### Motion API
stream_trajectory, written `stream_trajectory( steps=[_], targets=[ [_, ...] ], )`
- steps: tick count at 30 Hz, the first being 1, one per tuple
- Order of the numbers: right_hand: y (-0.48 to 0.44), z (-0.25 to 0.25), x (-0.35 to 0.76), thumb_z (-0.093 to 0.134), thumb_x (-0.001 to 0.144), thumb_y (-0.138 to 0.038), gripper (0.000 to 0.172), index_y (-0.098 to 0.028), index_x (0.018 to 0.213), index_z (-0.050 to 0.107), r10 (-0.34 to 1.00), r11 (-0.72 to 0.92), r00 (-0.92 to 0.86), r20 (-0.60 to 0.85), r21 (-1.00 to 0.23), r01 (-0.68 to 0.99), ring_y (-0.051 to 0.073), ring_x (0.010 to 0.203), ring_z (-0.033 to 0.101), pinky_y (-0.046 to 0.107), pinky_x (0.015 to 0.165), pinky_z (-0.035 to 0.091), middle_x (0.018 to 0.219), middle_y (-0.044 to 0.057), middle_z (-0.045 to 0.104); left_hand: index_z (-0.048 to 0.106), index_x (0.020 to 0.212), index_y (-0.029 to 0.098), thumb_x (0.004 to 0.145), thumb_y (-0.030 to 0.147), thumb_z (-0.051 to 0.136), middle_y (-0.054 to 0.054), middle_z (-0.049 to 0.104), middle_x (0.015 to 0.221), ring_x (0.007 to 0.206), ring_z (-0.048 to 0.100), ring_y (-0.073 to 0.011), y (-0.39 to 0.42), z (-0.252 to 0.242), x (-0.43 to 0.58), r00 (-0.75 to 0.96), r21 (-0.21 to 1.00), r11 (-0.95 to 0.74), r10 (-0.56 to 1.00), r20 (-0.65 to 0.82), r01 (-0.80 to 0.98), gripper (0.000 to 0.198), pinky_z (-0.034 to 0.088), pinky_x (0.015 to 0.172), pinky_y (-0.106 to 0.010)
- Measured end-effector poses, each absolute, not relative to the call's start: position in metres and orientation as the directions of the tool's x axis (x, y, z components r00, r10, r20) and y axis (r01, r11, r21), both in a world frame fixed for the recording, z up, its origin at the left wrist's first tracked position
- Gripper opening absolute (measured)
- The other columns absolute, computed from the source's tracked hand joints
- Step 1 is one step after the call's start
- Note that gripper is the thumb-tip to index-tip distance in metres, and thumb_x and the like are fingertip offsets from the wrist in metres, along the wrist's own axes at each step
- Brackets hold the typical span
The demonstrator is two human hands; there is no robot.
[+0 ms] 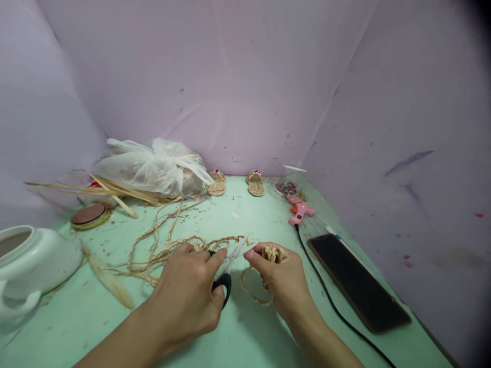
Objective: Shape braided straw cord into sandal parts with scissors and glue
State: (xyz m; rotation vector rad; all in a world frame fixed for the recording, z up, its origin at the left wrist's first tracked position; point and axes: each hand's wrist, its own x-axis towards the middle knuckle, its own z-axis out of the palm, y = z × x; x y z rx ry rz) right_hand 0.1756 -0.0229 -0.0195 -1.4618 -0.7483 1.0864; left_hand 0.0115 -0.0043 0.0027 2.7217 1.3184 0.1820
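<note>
My left hand (192, 286) is closed around the black handles of a pair of scissors (227, 280). The blades point up and to the right, toward my other hand, and look spread apart. In my right hand (286, 278), closed, sits a small bundle of braided straw cord (273, 253), with a loop hanging below the fingers. A white pointed piece, blade or strip, shows by the right fingertips; I cannot tell which. More braided cord (153, 245) lies loosely coiled on the table behind and left of my left hand.
Two small woven slippers (255, 185) stand at the back. A white plastic bag (157, 166) and straw strips (126, 191) lie back left, a white ceramic pot (46, 260) at left. On the right are a pink glue gun (302, 210), its black cord (326, 294) and a phone (358, 281).
</note>
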Motion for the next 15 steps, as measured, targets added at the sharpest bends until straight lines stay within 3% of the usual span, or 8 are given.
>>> stream_trajectory(
  steps=[6,11,15],
  targets=[
    [-0.023,-0.020,0.177,0.073,0.054,-0.031,0.024,-0.014,0.062,0.059,0.901,-0.167,0.381,-0.210,-0.976,-0.141,0.005,0.041,0.030,0.020,0.038,0.021,0.046,-0.007,0.043,0.049,0.123,0.013,0.071,0.016,0.043,-0.010,0.067,0.081,0.074,0.057,-0.0249,-0.005,0.009,0.014,0.636,0.152,-0.629,0.772,0.001,0.763,0.053,0.038,0.080,-0.045],
    [-0.024,-0.022,0.177,0.075,0.052,-0.031,0.026,-0.013,0.064,0.061,0.907,-0.123,0.382,-0.175,-0.980,-0.156,0.006,0.044,0.034,0.020,0.039,0.024,0.049,-0.006,0.047,0.049,0.123,0.016,0.069,0.014,0.043,-0.008,0.067,0.077,0.072,0.056,-0.0262,-0.005,0.015,0.012,0.630,0.172,-0.613,0.773,-0.073,0.772,0.055,0.041,0.072,-0.042],
    [-0.023,-0.024,0.176,0.076,0.052,-0.031,0.027,-0.013,0.065,0.061,0.903,-0.132,0.379,-0.201,-0.971,-0.201,0.005,0.043,0.032,0.019,0.039,0.023,0.048,-0.007,0.046,0.047,0.124,0.014,0.069,0.012,0.042,-0.009,0.067,0.080,0.073,0.057,-0.0253,-0.005,0.013,0.012,0.642,0.162,-0.626,0.763,-0.077,0.763,0.055,0.040,0.076,-0.043]
  ],
)
